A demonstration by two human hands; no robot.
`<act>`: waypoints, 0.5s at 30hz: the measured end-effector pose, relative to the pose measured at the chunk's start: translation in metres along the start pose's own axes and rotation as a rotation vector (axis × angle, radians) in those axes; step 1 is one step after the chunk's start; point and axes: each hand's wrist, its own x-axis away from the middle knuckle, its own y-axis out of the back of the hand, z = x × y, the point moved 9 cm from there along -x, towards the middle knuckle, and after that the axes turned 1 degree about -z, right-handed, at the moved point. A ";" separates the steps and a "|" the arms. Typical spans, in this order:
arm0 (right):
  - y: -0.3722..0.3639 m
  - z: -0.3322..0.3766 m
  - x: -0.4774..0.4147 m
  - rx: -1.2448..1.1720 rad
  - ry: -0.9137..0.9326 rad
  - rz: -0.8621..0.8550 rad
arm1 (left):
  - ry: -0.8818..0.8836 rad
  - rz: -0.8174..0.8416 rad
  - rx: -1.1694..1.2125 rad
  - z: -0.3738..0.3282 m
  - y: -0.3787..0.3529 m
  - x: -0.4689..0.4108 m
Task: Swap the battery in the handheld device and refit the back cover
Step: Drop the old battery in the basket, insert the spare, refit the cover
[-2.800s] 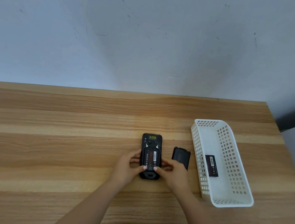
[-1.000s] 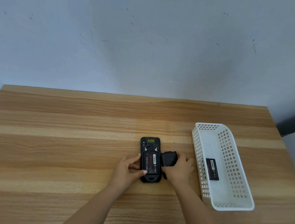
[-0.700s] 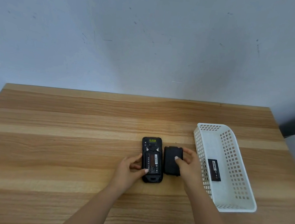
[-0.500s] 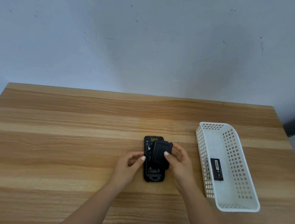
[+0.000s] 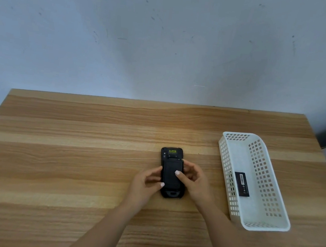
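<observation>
The black handheld device lies face down at the middle of the wooden table. The black back cover now lies on top of it and hides the battery bay. My left hand grips the device's left edge, thumb on the cover's lower left. My right hand holds the right edge with its thumb pressed on the cover's middle. A second black battery lies inside the white basket.
The white perforated basket stands lengthwise at the right, a hand's width from my right hand. The table's far edge meets a pale wall. A dark gap shows past the table's right corner.
My right hand picked the back cover up from the table beside the device, carried it left and laid it over the battery bay. The left hand stayed on the device.
</observation>
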 end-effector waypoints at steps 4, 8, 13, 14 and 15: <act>-0.001 -0.003 -0.003 0.050 0.019 0.006 | 0.001 -0.027 0.036 0.001 -0.001 0.003; 0.001 -0.002 -0.004 0.082 0.029 0.009 | 0.012 -0.028 0.058 0.002 -0.005 0.003; 0.006 -0.006 -0.003 0.108 0.035 -0.016 | 0.018 -0.031 0.051 0.007 -0.007 0.004; 0.007 -0.007 -0.002 0.114 0.035 -0.025 | 0.018 -0.032 0.048 0.007 -0.008 0.004; 0.008 -0.008 -0.002 0.117 0.035 -0.034 | 0.019 -0.034 0.049 0.008 -0.008 0.005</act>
